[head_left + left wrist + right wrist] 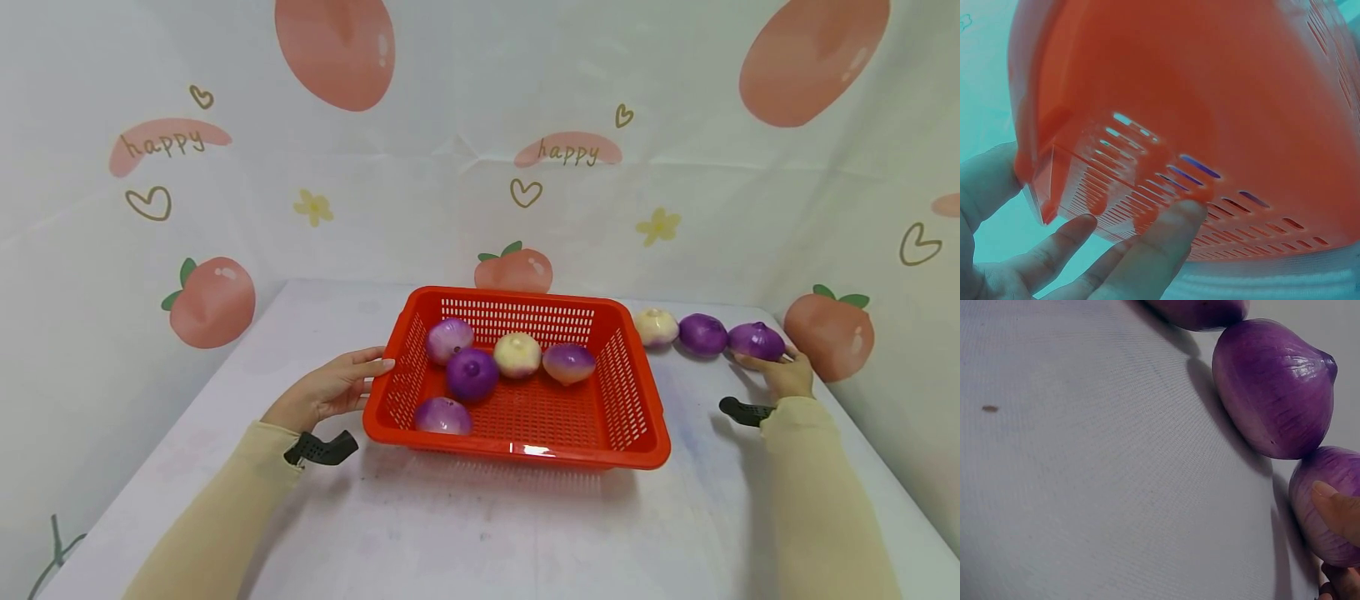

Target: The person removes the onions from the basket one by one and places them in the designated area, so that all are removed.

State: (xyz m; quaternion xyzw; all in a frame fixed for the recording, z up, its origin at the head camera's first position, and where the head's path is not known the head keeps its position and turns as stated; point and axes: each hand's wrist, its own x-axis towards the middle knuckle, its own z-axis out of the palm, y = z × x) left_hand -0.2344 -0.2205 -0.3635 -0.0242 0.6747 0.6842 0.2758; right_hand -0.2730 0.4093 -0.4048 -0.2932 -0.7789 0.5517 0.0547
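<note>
A red plastic basket with slotted walls stands mid-table in the head view. Inside lie several onions, among them a deep purple onion and a pale onion. At the basket's left end, my left hand holds the rim, thumb near the edge and fingers against the outer wall. Over at the far right, my right hand grips a purple onion, its thumb lying on the skin. That onion ends a row, beside another purple onion.
A pale onion heads the row, close to the basket's right rim. Behind the white table hangs a printed curtain. Black wrist mounts project from both sleeves.
</note>
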